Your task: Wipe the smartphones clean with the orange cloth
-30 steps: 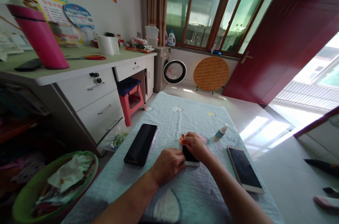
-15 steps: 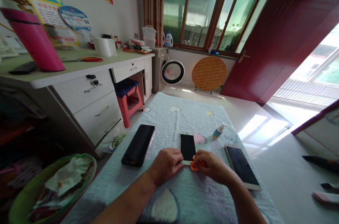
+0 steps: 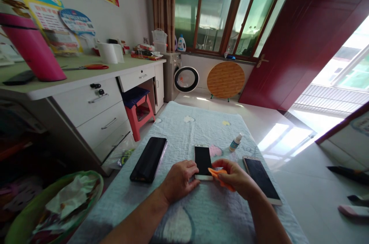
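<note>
Low counter [image 3: 175, 128] draped in a pale blue quilted cloth with heart-like patches; on its middle, flat and screen up, a small white-framed phone with a dark screen [image 3: 202, 157], lying between both hands. Left hand [image 3: 181, 179]: fingers bent over the phone's lower left edge, thumb near its bottom end; probably set there to keep it from sliding on the soft fabric. Whether this grip closes on the phone or only rests against it, cannot tell. Right hand [image 3: 235, 177]: grip pinching a crumpled orange cloth [image 3: 219, 176] between thumb and fingers, one corner sticking out free toward the phone's lower right edge; contact there not certain. The pinch seems chosen to leave that corner loose. Set off to the sides, presumably to give the hands room: a large black glossy phone [image 3: 149, 159] on the left, a pale gold-framed phone with a dark screen [image 3: 262, 178] on the right, beside the right forearm. A small clear spray bottle with a white cap [image 3: 236, 142] stands beyond the right hand, likely within easy reach. Count: three phones, one orange cloth, one bottle, two hands.
</note>
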`<action>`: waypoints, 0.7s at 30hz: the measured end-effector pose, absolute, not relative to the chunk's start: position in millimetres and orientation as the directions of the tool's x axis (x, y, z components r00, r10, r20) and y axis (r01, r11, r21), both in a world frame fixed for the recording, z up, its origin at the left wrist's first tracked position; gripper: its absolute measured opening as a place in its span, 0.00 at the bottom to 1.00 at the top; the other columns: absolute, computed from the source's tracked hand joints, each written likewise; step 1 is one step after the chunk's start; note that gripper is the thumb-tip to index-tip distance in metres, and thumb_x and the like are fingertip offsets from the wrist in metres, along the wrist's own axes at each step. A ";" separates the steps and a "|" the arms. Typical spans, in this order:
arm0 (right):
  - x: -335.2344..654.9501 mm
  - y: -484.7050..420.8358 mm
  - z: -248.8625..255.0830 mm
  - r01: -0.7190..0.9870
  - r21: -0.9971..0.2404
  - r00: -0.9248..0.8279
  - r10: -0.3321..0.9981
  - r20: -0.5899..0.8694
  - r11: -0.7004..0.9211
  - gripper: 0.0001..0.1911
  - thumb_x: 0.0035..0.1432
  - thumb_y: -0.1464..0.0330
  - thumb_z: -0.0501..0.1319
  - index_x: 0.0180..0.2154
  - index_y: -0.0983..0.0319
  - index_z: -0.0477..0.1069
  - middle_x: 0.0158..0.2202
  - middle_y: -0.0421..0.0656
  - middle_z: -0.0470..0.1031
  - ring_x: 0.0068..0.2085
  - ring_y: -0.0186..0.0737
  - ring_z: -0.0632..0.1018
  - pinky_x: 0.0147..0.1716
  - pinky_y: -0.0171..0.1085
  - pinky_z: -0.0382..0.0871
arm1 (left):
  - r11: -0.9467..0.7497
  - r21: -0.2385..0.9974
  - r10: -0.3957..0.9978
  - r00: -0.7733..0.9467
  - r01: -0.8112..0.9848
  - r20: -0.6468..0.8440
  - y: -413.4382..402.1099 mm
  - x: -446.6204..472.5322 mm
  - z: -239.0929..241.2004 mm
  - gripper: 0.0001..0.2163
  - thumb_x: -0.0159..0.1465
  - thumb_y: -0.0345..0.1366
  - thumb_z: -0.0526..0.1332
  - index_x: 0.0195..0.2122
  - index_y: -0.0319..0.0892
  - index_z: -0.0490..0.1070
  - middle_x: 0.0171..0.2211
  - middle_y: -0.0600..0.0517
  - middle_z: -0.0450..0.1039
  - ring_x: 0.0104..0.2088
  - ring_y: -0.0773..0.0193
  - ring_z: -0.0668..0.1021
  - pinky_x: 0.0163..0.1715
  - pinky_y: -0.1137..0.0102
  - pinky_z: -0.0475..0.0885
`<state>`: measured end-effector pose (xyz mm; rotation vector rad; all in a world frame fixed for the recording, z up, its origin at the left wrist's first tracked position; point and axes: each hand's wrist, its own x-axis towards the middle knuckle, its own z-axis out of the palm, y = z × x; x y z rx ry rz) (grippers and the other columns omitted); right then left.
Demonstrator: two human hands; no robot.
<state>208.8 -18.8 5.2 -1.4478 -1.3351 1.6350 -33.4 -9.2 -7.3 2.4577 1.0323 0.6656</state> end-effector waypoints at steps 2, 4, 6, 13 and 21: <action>209.2 -18.7 3.3 0.111 -0.938 -0.257 0.902 -0.347 -0.329 0.24 0.46 0.61 0.68 0.44 0.62 0.67 0.24 0.36 0.72 0.19 0.27 0.66 0.15 0.26 0.50 | -0.649 0.520 0.742 0.612 0.556 0.272 -9.5 -33.0 -7.4 0.09 0.58 0.34 0.68 0.39 0.43 0.73 0.40 0.50 0.74 0.42 0.57 0.76 0.44 0.66 0.70; 210.4 -18.2 1.0 0.008 -0.950 -0.273 0.913 -0.303 -0.313 0.23 0.44 0.61 0.70 0.42 0.62 0.68 0.30 0.39 0.74 0.22 0.28 0.69 0.18 0.27 0.56 | -0.641 0.521 0.750 0.605 0.563 0.269 -9.7 -32.6 -7.5 0.09 0.58 0.35 0.69 0.39 0.43 0.73 0.40 0.50 0.75 0.41 0.57 0.76 0.43 0.66 0.70; 211.2 -17.7 -1.0 -0.087 -0.949 -0.284 0.921 -0.267 -0.302 0.24 0.42 0.61 0.72 0.41 0.62 0.69 0.35 0.41 0.75 0.26 0.29 0.72 0.22 0.28 0.61 | -0.634 0.517 0.758 0.595 0.575 0.268 -9.9 -32.1 -7.9 0.11 0.58 0.39 0.69 0.39 0.42 0.73 0.39 0.50 0.74 0.41 0.57 0.76 0.42 0.66 0.70; 204.0 -17.0 -2.7 -0.311 -0.919 -0.367 0.922 -0.121 -0.245 0.25 0.45 0.61 0.73 0.46 0.58 0.73 0.40 0.44 0.76 0.33 0.33 0.75 0.28 0.30 0.66 | -0.597 0.487 0.800 0.516 0.638 0.306 -11.8 -27.0 -10.9 0.25 0.58 0.51 0.67 0.49 0.41 0.67 0.42 0.46 0.74 0.43 0.51 0.77 0.43 0.61 0.72; 183.3 -15.9 -8.8 -0.264 -0.928 -0.499 0.861 -0.101 -0.262 0.33 0.47 0.58 0.72 0.54 0.59 0.70 0.27 0.38 0.72 0.22 0.26 0.66 0.17 0.26 0.53 | -0.562 0.499 0.823 0.388 0.660 0.414 -16.2 -20.8 -22.9 0.27 0.64 0.37 0.57 0.62 0.39 0.48 0.37 0.48 0.75 0.36 0.55 0.79 0.38 0.64 0.72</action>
